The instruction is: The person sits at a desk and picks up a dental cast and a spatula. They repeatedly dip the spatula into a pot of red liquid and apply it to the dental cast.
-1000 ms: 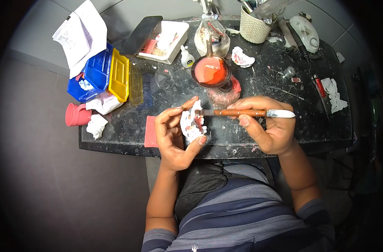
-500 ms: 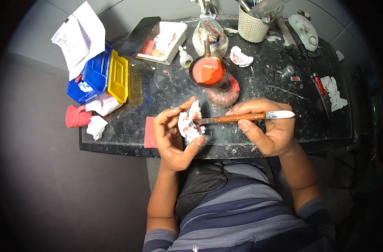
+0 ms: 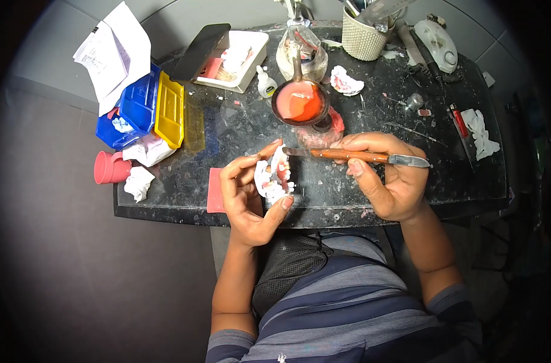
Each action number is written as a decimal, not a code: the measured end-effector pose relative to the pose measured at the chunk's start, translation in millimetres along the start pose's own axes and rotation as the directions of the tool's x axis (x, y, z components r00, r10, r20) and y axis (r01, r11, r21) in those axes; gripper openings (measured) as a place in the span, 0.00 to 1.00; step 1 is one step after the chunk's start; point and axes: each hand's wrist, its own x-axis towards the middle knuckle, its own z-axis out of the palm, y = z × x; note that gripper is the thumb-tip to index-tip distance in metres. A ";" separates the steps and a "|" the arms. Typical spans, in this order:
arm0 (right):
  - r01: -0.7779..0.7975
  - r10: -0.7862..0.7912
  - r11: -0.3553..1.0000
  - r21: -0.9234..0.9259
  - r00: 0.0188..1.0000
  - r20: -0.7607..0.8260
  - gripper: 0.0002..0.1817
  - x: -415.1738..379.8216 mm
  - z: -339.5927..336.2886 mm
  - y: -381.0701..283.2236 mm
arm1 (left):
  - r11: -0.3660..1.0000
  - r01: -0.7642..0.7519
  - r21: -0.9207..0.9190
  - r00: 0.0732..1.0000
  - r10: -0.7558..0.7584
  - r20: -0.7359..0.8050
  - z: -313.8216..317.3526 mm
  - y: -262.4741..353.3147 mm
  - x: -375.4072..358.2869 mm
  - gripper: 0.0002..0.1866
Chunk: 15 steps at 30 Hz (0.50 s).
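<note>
A white plaster dental cast [image 3: 267, 181] with pink wax along its inner side is held up by my left hand [image 3: 249, 202], fingers behind it and thumb at its lower edge. Between the thumb and fingers of my right hand [image 3: 387, 175] is a wooden-handled wax knife [image 3: 348, 155]. Its blade tip is right at the cast's upper end. Just beyond my hands, a small pan [image 3: 299, 101] of melted red-pink wax sits over a wax-spattered stand [image 3: 321, 136]. A pink wax sheet [image 3: 215, 190] lies by my left wrist, partly hidden by the hand.
Another cast [image 3: 347, 81] lies behind the pan at right. Blue and yellow bins [image 3: 169, 111], a pink mug [image 3: 111, 167] and a white box [image 3: 251, 66] stand at left. A woven cup [image 3: 363, 37] of tools is at the back. A red-handled knife [image 3: 460, 124] lies right.
The wax knife has moved up and away from the cast's middle to its upper end, and its handle has turned slightly. My left hand and the cast have barely moved.
</note>
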 end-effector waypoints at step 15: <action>-0.040 0.059 0.996 0.075 0.961 -0.269 0.10 4.2 -15.2 14.6 | 0.998 0.057 -0.007 0.998 -0.058 -0.030 -1.9 2.8 -3.7 0.33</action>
